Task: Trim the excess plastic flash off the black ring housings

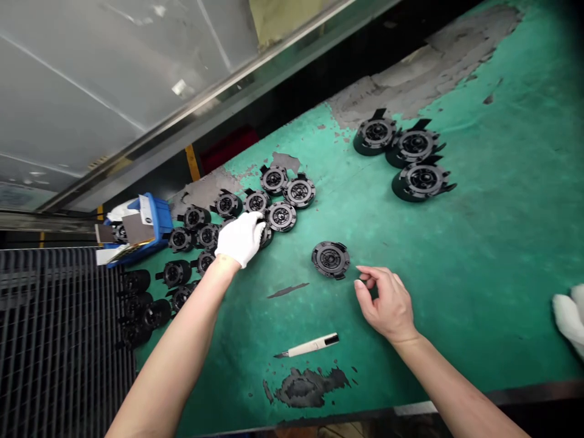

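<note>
My left hand (241, 238), in a white glove, reaches into a cluster of black round plastic parts. Its fingers are closed at the edge of one black round part (266, 237), which the glove partly hides. Just right of these fingers stands another round part (281, 216) with a ribbed, open face. My right hand (387, 301) is bare and held above the green table, fingers loosely curled, thumb apart, nothing between them. A single flat round part (331, 260) with small tabs lies just left of its fingertips. Nearer to me rests a white-handled craft knife (312, 345), blade pointing left.
Three black parts (417, 145) stand together at the upper right of the green table (479, 255). More parts (176, 274) stand at left, beside a blue bin (160, 219) and a dark slatted rack (55, 340). Something like a white glove (570, 316) shows at the right edge.
</note>
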The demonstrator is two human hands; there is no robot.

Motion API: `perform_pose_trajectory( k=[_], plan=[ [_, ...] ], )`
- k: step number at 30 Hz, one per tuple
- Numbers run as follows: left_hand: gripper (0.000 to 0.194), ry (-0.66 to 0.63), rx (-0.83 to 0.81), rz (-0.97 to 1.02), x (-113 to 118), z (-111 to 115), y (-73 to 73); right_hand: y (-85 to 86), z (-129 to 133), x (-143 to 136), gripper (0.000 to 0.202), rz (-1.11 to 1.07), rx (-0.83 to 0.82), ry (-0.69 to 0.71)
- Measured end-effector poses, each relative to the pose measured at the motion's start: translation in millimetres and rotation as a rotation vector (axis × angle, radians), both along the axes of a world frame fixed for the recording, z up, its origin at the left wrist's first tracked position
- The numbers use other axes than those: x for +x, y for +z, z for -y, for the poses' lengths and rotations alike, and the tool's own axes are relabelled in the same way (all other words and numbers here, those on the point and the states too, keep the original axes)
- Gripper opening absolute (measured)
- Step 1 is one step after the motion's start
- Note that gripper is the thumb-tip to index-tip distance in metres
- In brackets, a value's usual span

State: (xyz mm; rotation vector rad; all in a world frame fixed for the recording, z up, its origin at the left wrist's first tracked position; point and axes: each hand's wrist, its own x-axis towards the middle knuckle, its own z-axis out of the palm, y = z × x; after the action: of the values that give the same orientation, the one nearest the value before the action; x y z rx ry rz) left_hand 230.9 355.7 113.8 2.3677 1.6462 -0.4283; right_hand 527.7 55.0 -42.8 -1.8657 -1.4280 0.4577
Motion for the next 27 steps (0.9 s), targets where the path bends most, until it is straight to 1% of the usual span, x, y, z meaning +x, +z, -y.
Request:
perform_pose_trajectory(
  k=[3, 5, 7, 9, 11, 14, 17, 20, 22, 23, 25, 27],
  plan=[
    [0.045, -0.040, -0.067, 0.053, -8, -7, 3.9, 8.8, -11, 0, 0.040, -0.008, 0.032, -0.040],
    [0.046, -0.047, -0.090, 0.087, -11, -12, 4.3, 14.7, -26, 0, 0.048, -0.007, 0.050, -0.064],
    [0.043, -0.044, -0.093, 0.119, -13, -17, 3.3, 19.0, -51, 1, 0.056, -0.003, 0.054, -0.040],
    [0.036, -0.039, -0.078, 0.143, -13, -24, 1.7, 22.0, -84, 4, 0.052, 0.011, 0.047, 0.069],
    [0.030, -0.041, -0.061, 0.159, -14, -31, 0.4, 25.9, -122, 12, 0.041, 0.040, 0.036, 0.235],
    [0.031, -0.056, -0.039, 0.159, -15, -42, -0.2, 36.7, -178, 30, 0.036, 0.098, 0.025, 0.433],
    [0.031, -0.074, -0.005, 0.140, -17, -48, 0.0, 52.2, -230, 48, 0.040, 0.148, 0.035, 0.560],
    [0.038, -0.108, 0.018, 0.112, -17, -50, 2.0, 70.1, -272, 52, 0.049, 0.185, 0.027, 0.616],
    [0.054, -0.141, 0.013, 0.092, -14, -50, 6.7, 85.1, -288, 45, 0.048, 0.213, -0.014, 0.631],
    [0.064, -0.164, 0.004, 0.084, -12, -49, 10.4, 93.8, -291, 40, 0.047, 0.232, -0.048, 0.631],
    [0.079, -0.225, -0.023, 0.077, -6, -48, 18.8, 111.5, -286, 31, 0.047, 0.278, -0.128, 0.613],
    [0.086, -0.301, -0.059, 0.076, -1, -52, 22.3, 124.0, -270, 23, 0.049, 0.333, -0.232, 0.574]
  ],
)
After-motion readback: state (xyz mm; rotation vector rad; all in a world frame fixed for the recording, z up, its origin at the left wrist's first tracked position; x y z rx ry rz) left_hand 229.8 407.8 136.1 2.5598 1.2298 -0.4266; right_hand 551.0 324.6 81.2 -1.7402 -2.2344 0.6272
